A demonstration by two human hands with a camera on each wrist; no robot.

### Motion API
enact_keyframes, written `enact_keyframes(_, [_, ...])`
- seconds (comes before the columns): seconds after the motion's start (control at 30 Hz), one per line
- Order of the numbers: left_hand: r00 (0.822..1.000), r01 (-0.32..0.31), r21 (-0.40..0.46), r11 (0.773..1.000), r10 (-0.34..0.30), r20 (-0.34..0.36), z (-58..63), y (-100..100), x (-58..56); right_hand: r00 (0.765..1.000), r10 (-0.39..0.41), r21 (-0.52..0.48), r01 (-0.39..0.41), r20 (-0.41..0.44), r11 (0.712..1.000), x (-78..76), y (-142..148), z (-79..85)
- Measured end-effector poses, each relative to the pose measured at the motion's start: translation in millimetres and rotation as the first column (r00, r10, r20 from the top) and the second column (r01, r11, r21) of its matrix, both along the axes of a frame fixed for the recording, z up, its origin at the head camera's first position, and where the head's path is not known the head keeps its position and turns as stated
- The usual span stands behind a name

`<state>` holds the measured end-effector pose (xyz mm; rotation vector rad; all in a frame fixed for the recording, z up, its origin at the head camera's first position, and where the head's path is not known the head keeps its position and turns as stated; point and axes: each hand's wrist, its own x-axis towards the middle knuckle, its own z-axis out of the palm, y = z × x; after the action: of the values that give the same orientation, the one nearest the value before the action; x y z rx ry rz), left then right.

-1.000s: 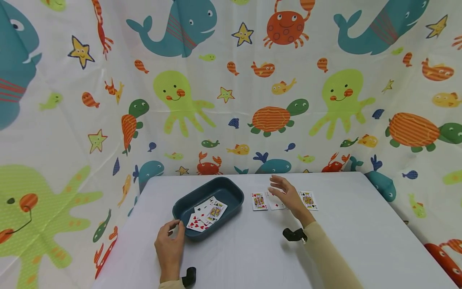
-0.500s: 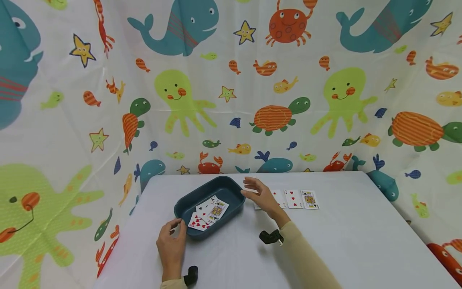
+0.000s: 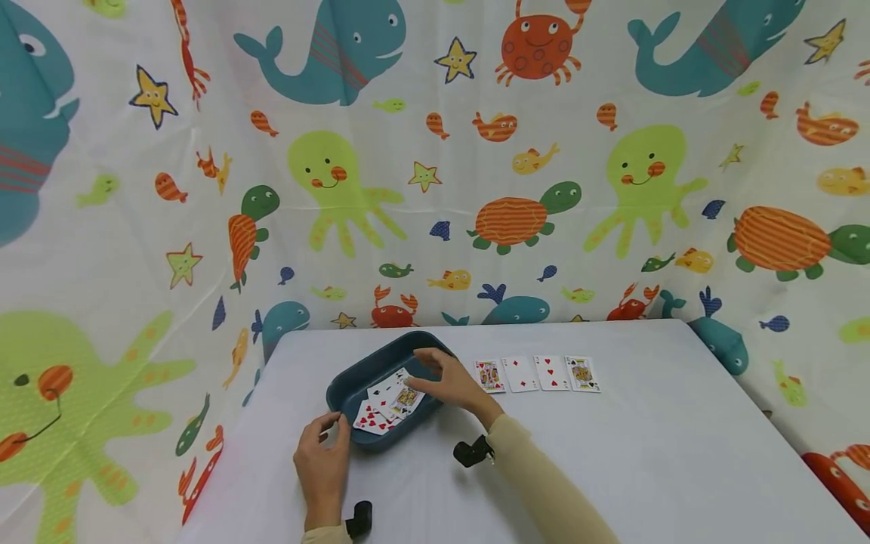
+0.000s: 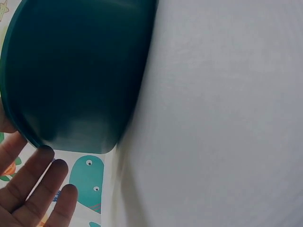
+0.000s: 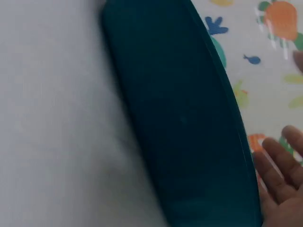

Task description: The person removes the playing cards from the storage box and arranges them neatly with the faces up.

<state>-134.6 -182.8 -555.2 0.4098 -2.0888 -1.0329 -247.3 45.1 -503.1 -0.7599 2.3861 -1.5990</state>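
Note:
A dark teal tray (image 3: 353, 378) lies slantwise on the white table, with several face-up playing cards (image 3: 386, 400) loosely overlapping inside it. At its near left corner my left hand (image 3: 322, 461) pinches the rim; the left wrist view has fingers (image 4: 40, 172) against the outer wall. Over the tray's right side reaches my right hand (image 3: 445, 380), its fingers relaxed above the cards and nothing visible in them. In the right wrist view these fingers (image 5: 279, 165) spread beyond the tray's rim. Part of the tray's far right end is hidden by this hand.
To the right of the tray, a row of several face-up cards (image 3: 552, 373) lies on the white tabletop (image 3: 632, 453). A hanging cloth (image 3: 435, 219) printed with sea animals rises behind the table and at both sides.
My right hand has moved left from above the card row to over the tray, uncovering the row. The left hand stays at the tray's corner.

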Motion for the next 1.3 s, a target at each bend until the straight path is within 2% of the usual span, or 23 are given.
enact_keyframes(0.1, [1.000,-0.002,0.000,1.000,0.002,0.004,-0.6,0.3,1.4,0.999,0.000,0.140,0.004,-0.032,0.990,1.8,-11.7,0.4])
enact_keyframes(0.2, [1.000,0.004,0.003,1.000,-0.004,0.001,-0.4,0.8,1.7,0.998,0.000,0.277,0.019,-0.069,0.961,0.6,-21.6,-0.4])
enact_keyframes(0.47, [1.000,0.007,0.012,1.000,-0.007,0.000,1.0,0.8,0.7,0.988,0.007,0.487,0.069,-0.152,0.870,-2.8,-39.7,0.7])
enact_keyframes(0.63, [1.000,0.002,0.016,1.000,-0.002,0.013,-0.2,0.7,0.3,0.986,0.015,0.560,0.081,-0.166,0.824,-4.5,-46.3,-1.2])
enact_keyframes(0.77, [1.000,0.009,0.017,1.000,-0.009,0.016,0.2,0.9,0.0,0.986,0.021,0.625,0.090,-0.167,0.775,-7.3,-50.4,-2.2])
enact_keyframes(0.83, [1.000,0.016,0.015,1.000,-0.016,0.009,0.6,0.7,-0.2,0.987,0.022,0.657,0.089,-0.159,0.749,-9.0,-52.4,-1.4])
enact_keyframes(0.93, [1.000,0.021,0.011,1.000,-0.021,-0.002,0.7,0.4,-0.8,0.990,0.014,0.685,0.086,-0.140,0.724,-10.4,-55.1,0.6])
enact_keyframes(1.3, [0.999,0.030,0.013,0.999,-0.030,-0.017,-0.9,-0.6,-0.5,0.994,0.007,0.724,0.077,-0.112,0.686,-10.6,-66.5,-0.7])
